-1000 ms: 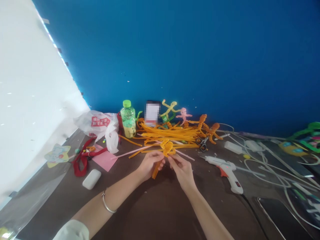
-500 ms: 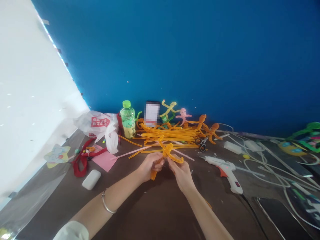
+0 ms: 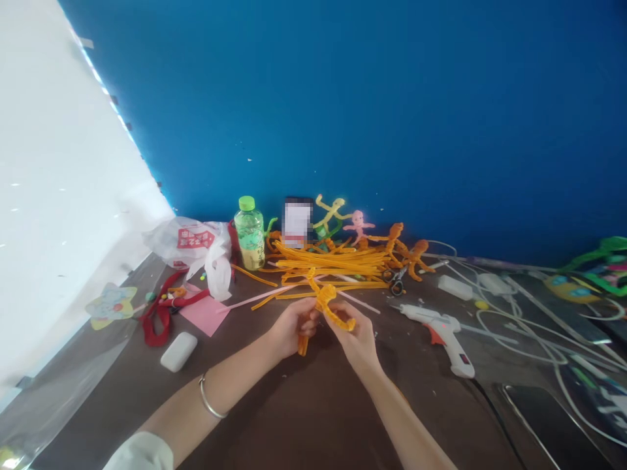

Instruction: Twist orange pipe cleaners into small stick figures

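Observation:
Between my two hands, low over the brown table, is an orange pipe-cleaner figure (image 3: 327,299) with a coiled head and bent arms. My left hand (image 3: 292,326) is closed around its lower part, and the straight ends stick out below the fingers. My right hand (image 3: 356,336) pinches it from the other side, just under the head; the fingertips are partly hidden behind the figure. Right behind it lies a heap of orange pipe cleaners (image 3: 337,264). Finished-looking figures, one pink (image 3: 358,225) and one yellow-green (image 3: 334,209), stand against the blue wall.
A white glue gun (image 3: 441,333) and scissors (image 3: 396,282) lie to the right, near tangled cables and a dark phone (image 3: 551,424). Leftward are a green-capped bottle (image 3: 250,238), a plastic bag (image 3: 196,241), red ribbon (image 3: 157,326), pink paper (image 3: 206,313) and a white case (image 3: 179,352).
The orange figure has tilted and dropped slightly in my hands, its head now lower and a little to the left. Both hands keep their grip in nearly the same place.

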`<state>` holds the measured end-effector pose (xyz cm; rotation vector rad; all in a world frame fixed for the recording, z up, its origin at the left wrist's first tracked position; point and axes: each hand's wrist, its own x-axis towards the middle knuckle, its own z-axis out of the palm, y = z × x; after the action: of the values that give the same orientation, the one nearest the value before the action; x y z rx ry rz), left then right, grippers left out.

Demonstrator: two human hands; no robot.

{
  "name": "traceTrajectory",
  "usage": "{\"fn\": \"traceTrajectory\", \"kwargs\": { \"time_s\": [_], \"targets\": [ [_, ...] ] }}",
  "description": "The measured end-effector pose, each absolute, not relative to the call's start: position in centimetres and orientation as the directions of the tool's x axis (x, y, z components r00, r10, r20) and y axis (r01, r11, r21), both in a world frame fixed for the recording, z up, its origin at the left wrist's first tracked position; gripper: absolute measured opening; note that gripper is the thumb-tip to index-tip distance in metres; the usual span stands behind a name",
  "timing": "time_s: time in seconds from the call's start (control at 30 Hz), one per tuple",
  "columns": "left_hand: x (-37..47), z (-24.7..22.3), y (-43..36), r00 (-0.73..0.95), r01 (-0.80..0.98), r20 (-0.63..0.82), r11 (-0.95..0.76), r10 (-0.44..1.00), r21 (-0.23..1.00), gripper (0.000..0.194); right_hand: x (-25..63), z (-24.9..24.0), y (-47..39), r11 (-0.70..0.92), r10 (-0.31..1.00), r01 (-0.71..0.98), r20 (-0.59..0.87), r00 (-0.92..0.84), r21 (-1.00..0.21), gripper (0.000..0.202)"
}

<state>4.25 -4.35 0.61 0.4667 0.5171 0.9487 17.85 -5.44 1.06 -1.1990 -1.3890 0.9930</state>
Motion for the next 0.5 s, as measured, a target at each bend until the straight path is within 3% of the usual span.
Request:
{"fn": "traceTrajectory", "kwargs": {
  "time_s": [0.2, 0.5],
  "targets": [
    [4.3, 0.8, -4.7, 0.579, -0.631, -0.209, 0.596, 0.788, 0.497, 0.015, 18.6, 1.1, -5.0, 0.204, 0.974, 0.102, 0.192, -0.12, -0.974, 0.015],
    [3.9, 0.9, -4.5, 0.564, -0.492, -0.231, 0.548, 0.792, 0.677, 0.019, 19.9, 1.3, -4.4, 0.304, 0.951, 0.237, 0.279, -0.135, -0.923, 0.011]
  ]
}}
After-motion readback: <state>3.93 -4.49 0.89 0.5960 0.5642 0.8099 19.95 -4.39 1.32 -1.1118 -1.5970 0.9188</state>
